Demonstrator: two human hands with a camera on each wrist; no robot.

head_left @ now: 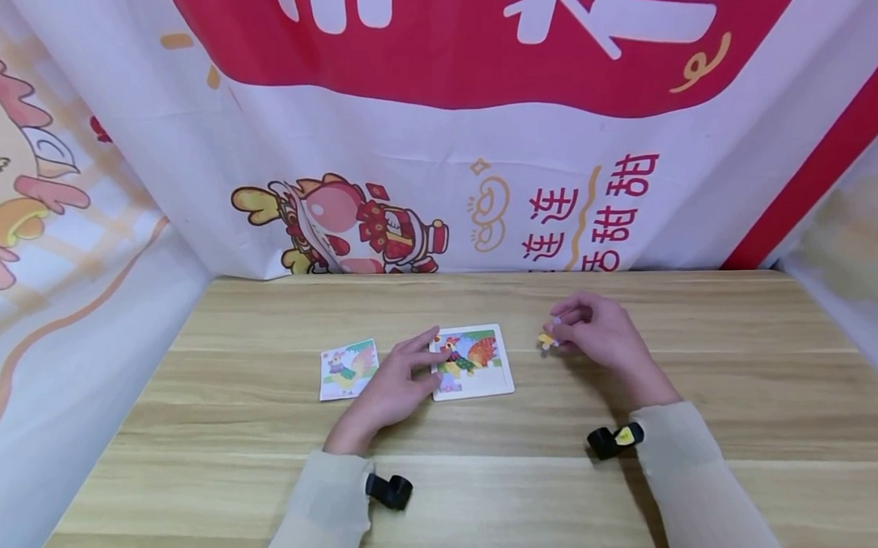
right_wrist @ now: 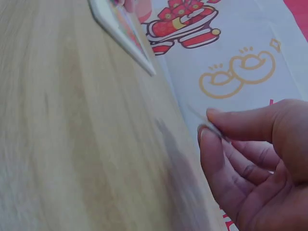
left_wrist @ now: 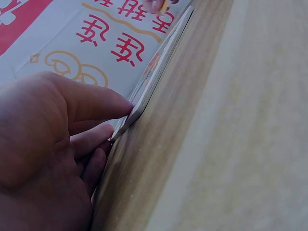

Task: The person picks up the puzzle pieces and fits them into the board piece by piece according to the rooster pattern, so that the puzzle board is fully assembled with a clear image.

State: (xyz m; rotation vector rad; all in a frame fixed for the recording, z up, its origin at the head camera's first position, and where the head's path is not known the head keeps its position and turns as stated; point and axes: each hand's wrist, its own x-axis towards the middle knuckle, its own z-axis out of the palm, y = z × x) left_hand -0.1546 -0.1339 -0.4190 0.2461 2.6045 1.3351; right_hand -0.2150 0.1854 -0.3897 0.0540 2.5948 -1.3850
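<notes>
In the head view a framed jigsaw puzzle point(head_left: 491, 381) of a colourful rooster lies flat on the table, with white bare areas at its lower right. My left hand point(head_left: 402, 380) rests at its left side, fingers reaching over the edge. The left wrist view shows the thumb point(left_wrist: 118, 106) touching the frame's edge. To the right of the puzzle, my right hand point(head_left: 597, 329) pinches a yellow and pale purple puzzle piece point(head_left: 547, 339) between thumb and fingertips, raised above the table. Seen edge-on in the right wrist view, the piece point(right_wrist: 211, 126) looks thin.
A picture card point(head_left: 348, 370) of the same rooster lies left of the puzzle, partly beside my left forearm. The wood-grain table point(head_left: 490, 498) ends at a printed cloth point(head_left: 420, 137) hanging behind it. Black cameras are strapped to both wrists.
</notes>
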